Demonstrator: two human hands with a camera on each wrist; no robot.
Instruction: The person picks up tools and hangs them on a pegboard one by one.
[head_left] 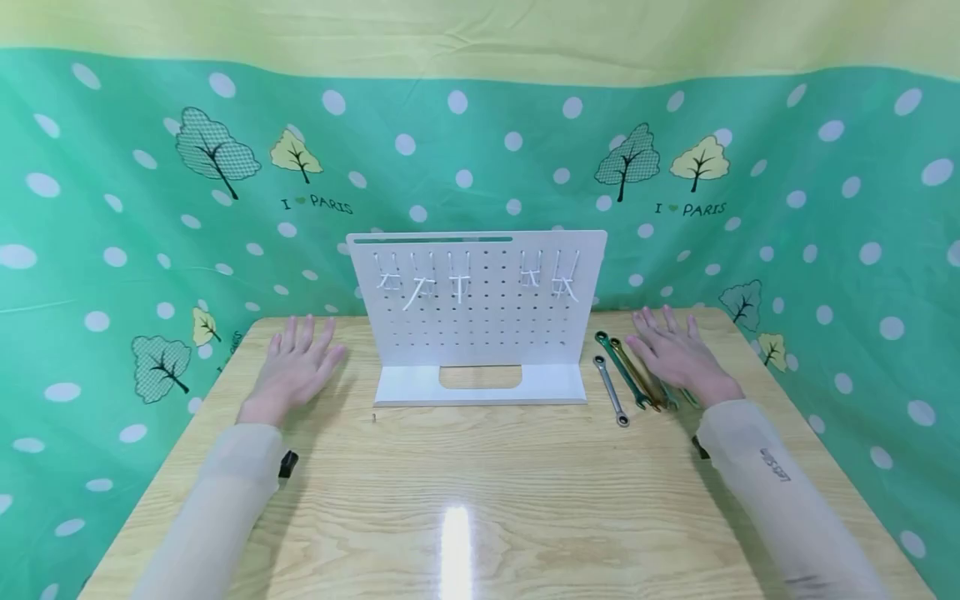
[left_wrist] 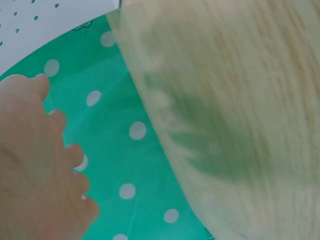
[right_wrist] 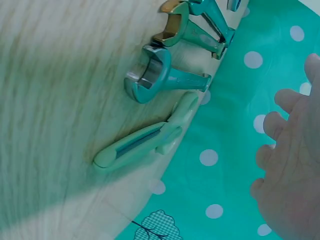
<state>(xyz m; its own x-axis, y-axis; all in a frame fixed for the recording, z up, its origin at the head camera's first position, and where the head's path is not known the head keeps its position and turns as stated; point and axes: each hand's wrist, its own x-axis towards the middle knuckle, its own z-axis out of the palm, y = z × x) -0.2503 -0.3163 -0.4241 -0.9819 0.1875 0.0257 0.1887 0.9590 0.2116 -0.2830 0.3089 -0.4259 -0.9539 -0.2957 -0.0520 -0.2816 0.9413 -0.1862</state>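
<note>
My left hand is held palm down with fingers spread, at the table's left side beyond the pegboard's edge; it holds nothing. On the other side my right hand is also spread flat, over a group of wrenches, and grips none. A silver wrench lies nearest the pegboard, then a green wrench and a gold wrench. In the right wrist view, a teal wrench and a pale green slotted tool lie beside the gold one. From the head view, the right hand partly hides these.
A white pegboard stands upright at the back middle on a flat base. Several wire hooks with white ties hang on it. A tiny bit lies before its left corner. A green dotted curtain encloses the wooden table.
</note>
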